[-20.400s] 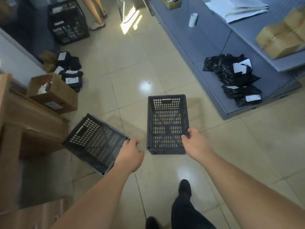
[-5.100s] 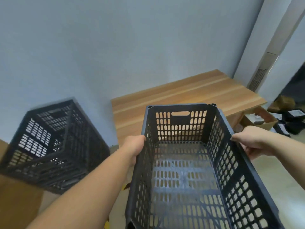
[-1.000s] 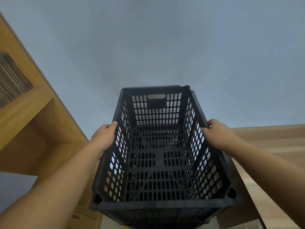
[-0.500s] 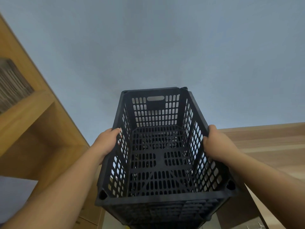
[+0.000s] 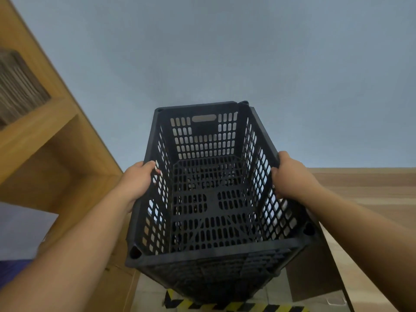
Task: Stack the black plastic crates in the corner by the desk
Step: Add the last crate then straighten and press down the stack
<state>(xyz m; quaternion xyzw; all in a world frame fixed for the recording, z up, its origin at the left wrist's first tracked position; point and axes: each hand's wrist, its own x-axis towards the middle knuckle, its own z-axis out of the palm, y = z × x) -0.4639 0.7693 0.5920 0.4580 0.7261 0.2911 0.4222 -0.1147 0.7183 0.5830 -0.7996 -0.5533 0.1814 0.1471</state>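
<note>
Black plastic crate (image 5: 209, 199), rectangular, walls and floor pierced w/ rows of small slots, an oblong handle cutout high in the far end wall, round sockets at the rim corners. It is empty inside; through the floor slots only dark lattice shows. 2 hands on it, one per long side: left hand (image 5: 137, 182) wrapped over the left rim w/ fingers curled inward, right hand (image 5: 290, 176) clamped over the right rim, both gripping the crate. Under its near edge more black slotted plastic (image 5: 216, 280) shows, approx. same footprint, touching or nearly so; cannot tell how many crates are below or whether the top one is fully seated. The crate sits in the gap between a light-wood shelf unit (image 5: 51, 143) on the left and a wood-grain desk (image 5: 364, 192) on the right, close to the plain grey-blue wall (image 5: 225, 52) behind. Shelf unit: smooth boards, 1 open compartment at upper left holding something brown and ribbed, too blurred to name. Pale floor tile (image 5: 148, 289) at the bottom edge, w/ 1 strip of yellow-black hazard tape (image 5: 234, 306) just beneath the crates.
</note>
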